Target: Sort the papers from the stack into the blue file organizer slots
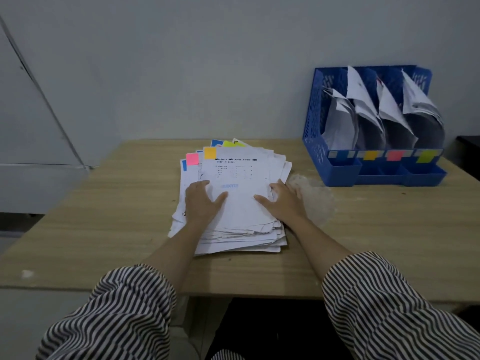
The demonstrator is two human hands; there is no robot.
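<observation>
resting: both my hands lie on the stack of papers in the middle of the wooden table
left hand: my left hand lies flat on the left side of the top sheet, fingers spread and fairly straight, thumb pointing inward; it holds nothing
right hand: my right hand sits at the right edge of the stack, thumb stretched across the top sheet, fingers bent down over the side of the pile; i cannot tell whether they grip any sheets
stack: loose, uneven white sheets with colored sticky tabs at the far corners, orange tab on the top sheet, pink tab just left of it, blue and yellow ones further back
top sheet: printed text near the far end and a faint blue stamp between my thumbs
organizer: the blue file organizer stands on the far right of the table against the wall, well apart from the stack
slots: four, each already holding curled papers, labeled on the front blue, orange, pink, yellow from left to right
sleeves: striped, pushed up my forearms
</observation>
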